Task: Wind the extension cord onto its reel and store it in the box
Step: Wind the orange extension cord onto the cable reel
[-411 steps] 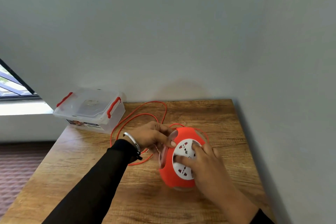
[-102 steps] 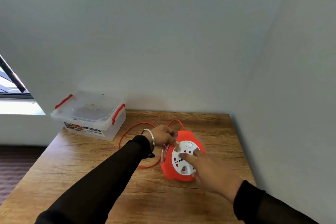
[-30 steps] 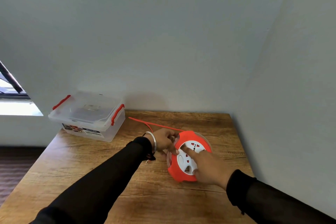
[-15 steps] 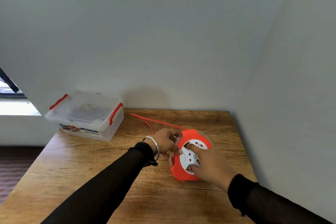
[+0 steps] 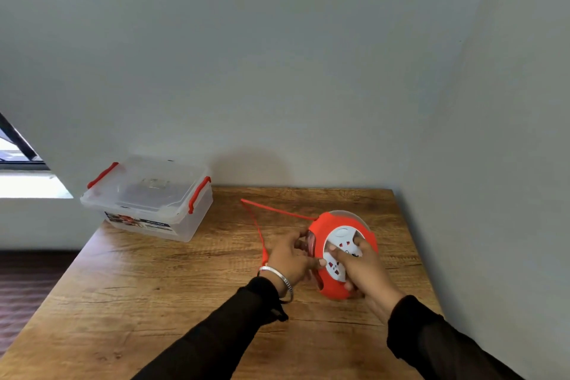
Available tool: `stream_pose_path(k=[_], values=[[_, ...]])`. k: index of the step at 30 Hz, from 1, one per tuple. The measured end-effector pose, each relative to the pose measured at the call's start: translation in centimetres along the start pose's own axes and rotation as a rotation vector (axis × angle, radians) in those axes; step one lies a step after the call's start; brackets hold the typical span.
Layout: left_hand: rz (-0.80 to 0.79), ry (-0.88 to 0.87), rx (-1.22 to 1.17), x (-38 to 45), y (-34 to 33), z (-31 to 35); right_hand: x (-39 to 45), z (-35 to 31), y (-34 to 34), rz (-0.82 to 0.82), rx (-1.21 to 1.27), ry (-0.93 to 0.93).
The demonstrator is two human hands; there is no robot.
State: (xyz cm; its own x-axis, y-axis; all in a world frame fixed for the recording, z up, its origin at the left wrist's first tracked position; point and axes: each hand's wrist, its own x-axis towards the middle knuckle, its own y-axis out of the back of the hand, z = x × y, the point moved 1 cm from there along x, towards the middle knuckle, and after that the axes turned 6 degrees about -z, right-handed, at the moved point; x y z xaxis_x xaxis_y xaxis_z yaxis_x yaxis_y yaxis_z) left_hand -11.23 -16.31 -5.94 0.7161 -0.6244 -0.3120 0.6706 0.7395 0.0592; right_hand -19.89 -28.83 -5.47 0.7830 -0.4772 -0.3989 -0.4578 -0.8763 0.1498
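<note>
An orange cord reel (image 5: 331,284) with a white socket face stands tilted on the wooden table (image 5: 154,302), right of centre. My right hand (image 5: 364,265) lies over the socket face, fingers and thumb curled round the reel. My left hand (image 5: 288,256) grips the reel's left rim, where the clear flange shows. A short length of orange cord (image 5: 268,209) runs from the reel's top toward the back, bends sharply, and comes back down to my left wrist. The clear plastic box (image 5: 148,200) with red latches sits at the table's back left, its lid on.
Grey walls close off the table at the back and along the right side. The table's left edge drops to a dark floor, and a window (image 5: 18,157) shows at far left.
Over the earlier frames the loose loops of cord on the table have shrunk to one short bent length. The reel has turned under my right hand.
</note>
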Motion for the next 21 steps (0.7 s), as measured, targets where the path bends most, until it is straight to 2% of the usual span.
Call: stream_pose_path(k=[7, 11, 15, 18, 21], values=[[0.121, -0.085, -0.122, -1.2, -1.1, -1.7, -0.3, -1.2, 0.2, -0.089, 0.337, -0.301], [0.218, -0.136, -0.209, -2.3, -2.8, -2.6, -0.5, -1.3, -0.1, -0.052, 0.478, -0.360], [0.354, -0.174, -0.293, -3.8, -5.9, -4.0, -0.5, -1.6, -1.2, -0.056, 0.799, -0.393], [0.383, -0.165, -0.352, -4.1, -6.6, -4.4, -1.0, -1.7, -1.5, -0.082, 0.770, -0.390], [0.342, -0.190, -0.289, -3.4, -5.0, -4.1, -1.5, -2.2, -0.9, -0.154, 0.616, -0.404]])
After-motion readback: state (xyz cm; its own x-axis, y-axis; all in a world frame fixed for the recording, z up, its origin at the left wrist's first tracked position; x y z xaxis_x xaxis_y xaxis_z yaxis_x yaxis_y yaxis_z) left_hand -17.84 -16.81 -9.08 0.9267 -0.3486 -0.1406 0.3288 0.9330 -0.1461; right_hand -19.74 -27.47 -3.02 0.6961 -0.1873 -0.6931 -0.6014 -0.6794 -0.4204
